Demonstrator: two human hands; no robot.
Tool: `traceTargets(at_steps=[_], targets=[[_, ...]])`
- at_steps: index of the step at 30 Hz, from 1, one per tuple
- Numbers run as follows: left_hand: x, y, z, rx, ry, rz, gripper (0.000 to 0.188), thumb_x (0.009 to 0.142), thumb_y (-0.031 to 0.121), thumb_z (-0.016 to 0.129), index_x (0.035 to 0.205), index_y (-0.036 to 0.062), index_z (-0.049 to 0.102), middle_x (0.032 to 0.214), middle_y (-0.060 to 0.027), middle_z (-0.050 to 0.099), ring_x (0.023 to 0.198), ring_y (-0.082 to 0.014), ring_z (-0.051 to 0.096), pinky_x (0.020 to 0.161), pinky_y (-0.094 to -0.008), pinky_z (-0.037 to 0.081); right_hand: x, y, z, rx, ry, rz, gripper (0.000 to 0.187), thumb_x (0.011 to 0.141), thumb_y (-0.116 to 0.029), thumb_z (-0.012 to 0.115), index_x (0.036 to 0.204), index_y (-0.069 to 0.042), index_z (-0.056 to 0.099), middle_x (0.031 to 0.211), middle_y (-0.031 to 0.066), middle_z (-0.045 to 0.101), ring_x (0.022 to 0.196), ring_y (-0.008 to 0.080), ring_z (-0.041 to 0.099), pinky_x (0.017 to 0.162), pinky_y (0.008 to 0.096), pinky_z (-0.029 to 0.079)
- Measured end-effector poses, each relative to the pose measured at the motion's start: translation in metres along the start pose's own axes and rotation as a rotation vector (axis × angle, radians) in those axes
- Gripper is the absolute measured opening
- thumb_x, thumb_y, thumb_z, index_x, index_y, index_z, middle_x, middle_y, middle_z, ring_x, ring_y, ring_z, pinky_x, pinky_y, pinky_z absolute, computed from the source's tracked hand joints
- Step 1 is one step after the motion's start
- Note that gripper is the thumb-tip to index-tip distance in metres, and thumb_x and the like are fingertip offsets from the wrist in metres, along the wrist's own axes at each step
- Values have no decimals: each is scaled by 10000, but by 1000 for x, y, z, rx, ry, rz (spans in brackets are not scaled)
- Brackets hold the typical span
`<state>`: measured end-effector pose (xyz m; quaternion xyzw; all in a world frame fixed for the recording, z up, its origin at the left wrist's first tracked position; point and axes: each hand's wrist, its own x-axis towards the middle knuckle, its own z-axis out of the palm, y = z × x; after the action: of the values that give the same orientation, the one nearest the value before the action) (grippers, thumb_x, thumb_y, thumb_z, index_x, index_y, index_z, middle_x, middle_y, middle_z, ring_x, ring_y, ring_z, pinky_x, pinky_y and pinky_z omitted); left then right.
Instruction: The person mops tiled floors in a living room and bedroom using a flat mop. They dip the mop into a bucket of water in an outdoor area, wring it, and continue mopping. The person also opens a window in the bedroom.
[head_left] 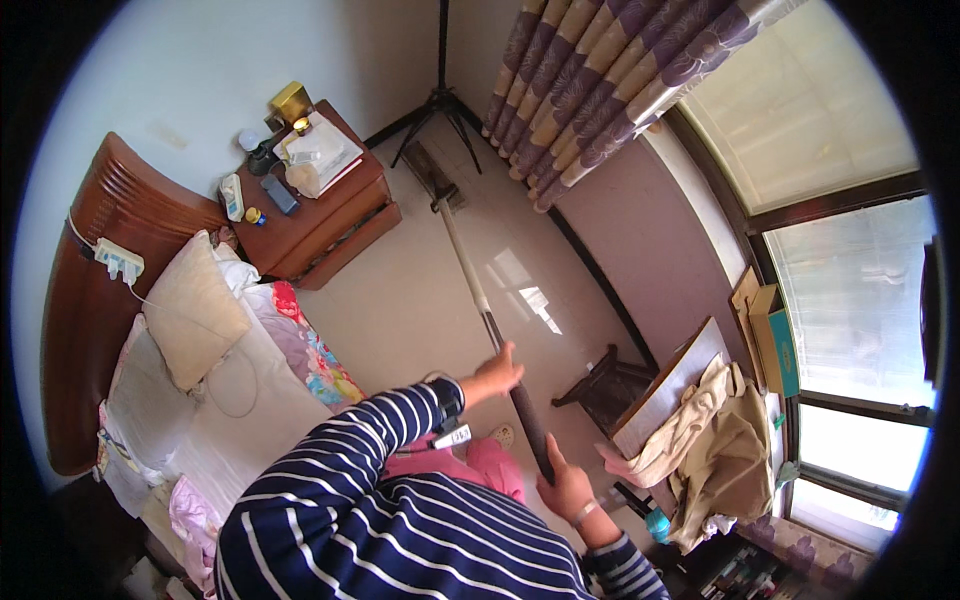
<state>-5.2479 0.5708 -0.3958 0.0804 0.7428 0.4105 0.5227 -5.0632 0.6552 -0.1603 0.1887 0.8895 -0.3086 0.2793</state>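
A long-handled flat mop (464, 256) slants across the floor, its pole pale at the far end and dark brown toward me. My left hand (492, 376) wraps the pole partway along, thumb pointing up. Closer to my body, my right hand (568, 488) is closed round the dark upper end. The brownish mop head (428, 172) lies flat on the floor between the nightstand and the tripod legs; its pad is hard to make out.
A reddish-brown nightstand (345, 240) with a partly pulled-out drawer stands left of the mop head. A black tripod (440, 100) occupies the corner. The bed (270, 410) lies left; a dark stool (600, 392) and a chair draped with clothes (715, 440) stand right, below the window.
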Motion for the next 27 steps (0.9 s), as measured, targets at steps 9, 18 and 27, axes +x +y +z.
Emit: traceTargets(at_steps=[9,18,27], targets=[[65,-36,-60,-92,18,119,530,907,202,487,1362,28,279,777,-186,629,537,-298,647,421,-388,528,51,-15,17,-25,-92,-30,859,777,-180,591,1517,-100,163,771,290,643,720,458,638,686,525,514],[-59,-5,104,-217,-452,185,350,950,362,483,1029,26,425,784,-131,589,538,-236,622,423,-375,533,-142,51,-58,-202,-222,64,864,760,-180,599,1520,-144,190,686,217,642,633,413,636,609,522,508],[-29,3,65,-55,-196,148,269,979,305,437,1037,42,428,838,-100,647,536,-213,632,500,-337,524,-81,72,-53,-460,-170,-103,801,770,-169,582,1500,-129,254,695,170,648,606,369,635,575,500,501]])
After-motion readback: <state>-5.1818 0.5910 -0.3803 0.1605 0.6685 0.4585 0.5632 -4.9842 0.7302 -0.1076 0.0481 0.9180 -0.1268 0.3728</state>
